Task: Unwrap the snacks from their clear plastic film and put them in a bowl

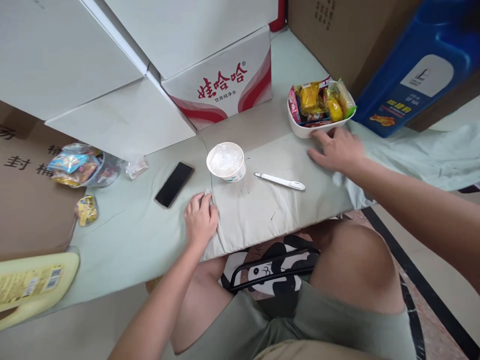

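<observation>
Far left, bench edge: a pale yellow plastic bottle (33, 287) lies on its side. Beyond it sit a clear crinkled bag of wrapped snacks (80, 170) and one loose yellow-wrapped sweet (86, 210).

The bench is covered by a soft, pale green cloth (131, 235), creased and folded at the front edge. A black phone (174, 184), flat and glossy, lies face up on it, with its long axis running from near-left to far-right.

The left hand (200, 220) rests knuckles-up on the cloth just beside the phone. Its fingers are loosely curled and hold nothing.

Centre: a round white paper cup (226, 161) stands upright. Right of it, a slim white pen (280, 181) lies with its long axis left to right.

Right: a white bowl (318, 131), smooth and oval, stands upright with its mouth up and its longer side across the bench. It is packed with glossy wrapped snacks (mostly yellow, set on end). The right hand (335, 150) lies flat, palm down, fingers spread. Its fingertips touch the bowl's near wall without gripping it.

Behind the bowl, a blue plastic jug (423, 70) leans against a cardboard box.
</observation>
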The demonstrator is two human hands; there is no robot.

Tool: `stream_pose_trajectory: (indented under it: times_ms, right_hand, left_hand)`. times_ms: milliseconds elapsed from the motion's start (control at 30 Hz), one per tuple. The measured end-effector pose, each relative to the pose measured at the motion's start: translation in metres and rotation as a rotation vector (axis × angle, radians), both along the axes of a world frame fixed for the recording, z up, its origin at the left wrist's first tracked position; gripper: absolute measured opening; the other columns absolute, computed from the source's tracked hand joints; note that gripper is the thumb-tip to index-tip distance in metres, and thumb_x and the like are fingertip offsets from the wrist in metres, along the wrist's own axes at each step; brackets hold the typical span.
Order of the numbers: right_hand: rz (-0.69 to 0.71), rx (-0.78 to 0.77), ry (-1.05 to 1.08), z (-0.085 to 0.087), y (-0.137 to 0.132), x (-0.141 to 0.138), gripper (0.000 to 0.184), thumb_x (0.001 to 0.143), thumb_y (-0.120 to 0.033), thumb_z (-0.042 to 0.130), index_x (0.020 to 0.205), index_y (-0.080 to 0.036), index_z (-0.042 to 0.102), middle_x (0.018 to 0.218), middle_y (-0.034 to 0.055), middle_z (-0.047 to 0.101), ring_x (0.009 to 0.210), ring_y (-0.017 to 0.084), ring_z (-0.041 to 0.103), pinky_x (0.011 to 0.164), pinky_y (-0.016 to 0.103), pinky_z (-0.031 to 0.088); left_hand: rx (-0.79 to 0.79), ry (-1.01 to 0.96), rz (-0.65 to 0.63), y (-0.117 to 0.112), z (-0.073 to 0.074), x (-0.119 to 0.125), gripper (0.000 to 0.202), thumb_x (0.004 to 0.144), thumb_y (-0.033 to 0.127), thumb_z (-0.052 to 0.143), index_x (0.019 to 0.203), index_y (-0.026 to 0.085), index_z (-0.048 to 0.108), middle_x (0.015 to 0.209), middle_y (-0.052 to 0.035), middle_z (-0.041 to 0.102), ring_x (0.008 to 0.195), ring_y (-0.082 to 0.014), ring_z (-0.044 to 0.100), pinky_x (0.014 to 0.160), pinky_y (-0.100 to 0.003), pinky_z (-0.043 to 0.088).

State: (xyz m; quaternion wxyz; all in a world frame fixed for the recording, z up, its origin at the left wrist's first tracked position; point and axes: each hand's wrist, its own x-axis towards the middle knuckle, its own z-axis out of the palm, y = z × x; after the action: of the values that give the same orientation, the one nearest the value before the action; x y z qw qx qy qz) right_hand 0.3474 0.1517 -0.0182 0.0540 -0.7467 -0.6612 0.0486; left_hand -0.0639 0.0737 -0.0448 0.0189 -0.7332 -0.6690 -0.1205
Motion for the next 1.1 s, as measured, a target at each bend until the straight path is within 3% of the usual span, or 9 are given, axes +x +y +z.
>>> stream_pose_trajectory:
  times_ms: [133,267,400,667,800,900,967,1033,1100]
  right_hand:
    - [-0.004,-0.068,-0.026,0.007,0.052,-0.001,0.073,0.098,-0.060,0.045,0.154,-0.013,0.048,0.139,0.0315,0.053,0.125,0.046,0.054,0.096,0.056,0.037]
    - [0.029,-0.194,-0.066,0.002,0.124,-0.005,0.091,0.102,-0.058,0.011,0.155,0.014,0.031,0.154,0.0474,0.022,0.146,0.054,0.026,0.089,0.060,0.030]
    - [-0.004,-0.177,-0.076,-0.010,0.148,-0.008,0.099,0.100,-0.057,-0.006,0.152,0.019,0.029,0.157,0.0467,0.009,0.151,0.052,0.016,0.093,0.062,0.028]
    - [0.079,-0.098,0.001,-0.010,0.079,-0.011,0.072,0.108,-0.049,0.024,0.162,-0.003,0.032,0.165,0.0315,0.024,0.155,0.040,0.024,0.107,0.054,0.027]
    - [0.108,-0.121,0.012,0.002,0.029,-0.019,0.065,0.105,-0.040,0.038,0.158,-0.003,0.042,0.164,0.0276,0.032,0.151,0.036,0.035,0.104,0.049,0.035]
    - [0.000,-0.251,0.005,0.038,-0.015,-0.022,0.049,0.094,-0.038,0.056,0.130,-0.008,0.069,0.128,0.0296,0.068,0.109,0.036,0.066,0.078,0.045,0.046]
    - [-0.089,-0.302,0.126,0.063,-0.047,-0.031,0.033,0.094,-0.044,0.053,0.097,-0.019,0.075,0.089,0.0166,0.076,0.073,0.027,0.067,0.066,0.039,0.045]
    - [0.062,-0.288,0.277,0.075,-0.077,-0.052,0.039,0.094,-0.052,0.048,0.078,-0.023,0.068,0.069,0.0076,0.069,0.056,0.020,0.058,0.058,0.035,0.042]
    - [0.382,-0.209,0.344,0.065,-0.100,-0.087,0.034,0.093,-0.048,0.050,0.075,-0.022,0.064,0.064,0.0045,0.065,0.055,0.018,0.056,0.058,0.033,0.042]
  left_hand:
    - [-0.008,0.006,0.005,-0.001,-0.001,-0.001,0.040,0.093,0.024,0.048,0.127,0.017,0.069,0.135,-0.0194,0.063,0.133,-0.0360,0.057,0.111,-0.053,0.045]
    - [-0.031,0.009,0.017,-0.002,-0.002,-0.002,0.041,0.093,0.024,0.048,0.127,0.016,0.069,0.137,-0.0185,0.063,0.134,-0.0356,0.056,0.112,-0.052,0.044]
    - [-0.041,-0.002,0.032,-0.003,-0.001,-0.002,0.041,0.092,0.023,0.050,0.127,0.017,0.070,0.138,-0.0184,0.062,0.136,-0.0356,0.055,0.113,-0.052,0.044]
    - [-0.050,-0.028,0.025,-0.005,0.003,0.003,0.041,0.092,0.023,0.051,0.129,0.019,0.069,0.139,-0.0166,0.062,0.137,-0.0340,0.054,0.115,-0.050,0.042]
    - [-0.066,-0.032,0.025,-0.008,0.005,0.004,0.042,0.093,0.023,0.050,0.132,0.021,0.067,0.140,-0.0148,0.062,0.137,-0.0329,0.053,0.116,-0.049,0.041]
    - [-0.067,-0.042,0.019,-0.011,0.005,0.005,0.041,0.094,0.024,0.050,0.132,0.022,0.066,0.141,-0.0137,0.062,0.136,-0.0317,0.053,0.115,-0.048,0.041]
    - [-0.057,-0.050,0.013,-0.012,0.005,0.005,0.040,0.094,0.024,0.051,0.132,0.022,0.066,0.141,-0.0132,0.062,0.135,-0.0307,0.053,0.115,-0.047,0.041]
    - [-0.043,-0.056,0.012,-0.013,0.005,0.005,0.040,0.094,0.024,0.051,0.131,0.022,0.066,0.140,-0.0128,0.062,0.134,-0.0300,0.054,0.114,-0.046,0.041]
    - [-0.036,-0.063,0.013,-0.014,0.004,0.005,0.039,0.095,0.024,0.051,0.131,0.023,0.066,0.140,-0.0124,0.062,0.133,-0.0297,0.054,0.114,-0.046,0.041]
